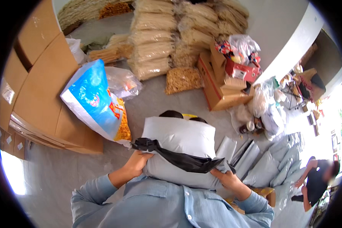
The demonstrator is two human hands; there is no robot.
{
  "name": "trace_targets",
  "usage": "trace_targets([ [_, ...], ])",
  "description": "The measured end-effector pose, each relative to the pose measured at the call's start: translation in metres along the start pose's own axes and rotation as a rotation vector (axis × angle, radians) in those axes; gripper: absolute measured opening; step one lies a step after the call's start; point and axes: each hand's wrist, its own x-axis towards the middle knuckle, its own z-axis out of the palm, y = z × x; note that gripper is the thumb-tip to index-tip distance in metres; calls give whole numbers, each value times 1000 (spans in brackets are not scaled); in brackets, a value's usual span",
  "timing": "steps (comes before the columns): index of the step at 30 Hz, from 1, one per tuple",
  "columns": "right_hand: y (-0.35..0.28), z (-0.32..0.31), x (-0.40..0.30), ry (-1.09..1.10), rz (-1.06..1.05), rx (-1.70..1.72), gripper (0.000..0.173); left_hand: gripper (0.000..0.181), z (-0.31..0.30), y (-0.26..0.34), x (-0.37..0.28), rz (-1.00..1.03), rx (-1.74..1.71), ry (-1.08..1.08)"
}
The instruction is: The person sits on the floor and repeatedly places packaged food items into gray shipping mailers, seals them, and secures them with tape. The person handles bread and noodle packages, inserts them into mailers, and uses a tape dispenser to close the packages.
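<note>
A bulky grey-white plastic mailing bag (179, 134) is held up against the front of my shirt. Its mouth shows as a crumpled strip of black inner lining (185, 162) running across the bag. My left hand (136, 165) grips one end of this mouth, the fingers partly hidden behind the plastic. At the opposite end, my right hand (228, 179) pinches the bag's corner between thumb and fingers. What fills the bag is hidden. Beyond its far edge show the dark tips of my shoes (171, 114).
Cardboard boxes (43, 94) stack up at left beside a blue-and-white printed sack (88, 97). Clear packs of pale sticks (152, 42) lie ahead, near an open carton (219, 94). Rolled grey bags (245, 156) and filled mailing bags (265, 168) sit at right, near another person (316, 182).
</note>
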Motion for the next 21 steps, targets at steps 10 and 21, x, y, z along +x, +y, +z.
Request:
trace_targets([
  [10,-9,-22,-2,-38,-566,188,34,29,-15,32,-18,421,349,400],
  [21,0,-31,2,324,-763,-42,8,16,-36,66,-1,558,-147,173],
])
